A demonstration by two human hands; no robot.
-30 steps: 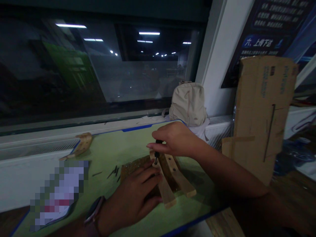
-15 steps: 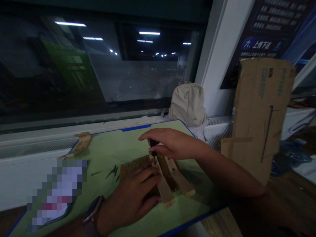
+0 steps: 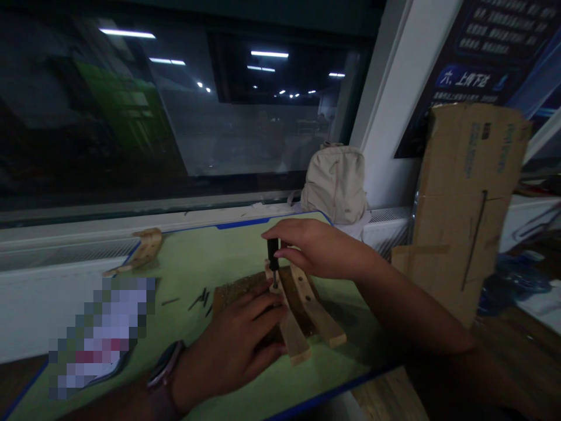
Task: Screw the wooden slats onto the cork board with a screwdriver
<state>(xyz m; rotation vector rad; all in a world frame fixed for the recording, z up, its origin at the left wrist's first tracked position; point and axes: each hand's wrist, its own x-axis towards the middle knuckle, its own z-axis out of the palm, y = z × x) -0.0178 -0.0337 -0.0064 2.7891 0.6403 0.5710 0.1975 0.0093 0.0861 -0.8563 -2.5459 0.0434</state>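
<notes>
My right hand holds a screwdriver by its black handle, fingers at the top and thumb at the side. The screwdriver stands almost upright, its shaft reaching down to the far part of a curved light wooden piece. My left hand lies over that piece, fingers across it and thumb at its near left edge. Beside it on the right is a similar wooden piece with dark holes. Both rest on a brown, shiny-looking block, partly hidden by my left hand.
Several dark screws lie left of the block on the green mat. A curved wooden part sits at the mat's far left, above a blurred flat item. A beige backpack and a large cardboard sheet stand behind.
My right fingers have drawn in over the top of the screwdriver, and more of its black handle shows. My left hand and the wooden pieces stay nearly in place.
</notes>
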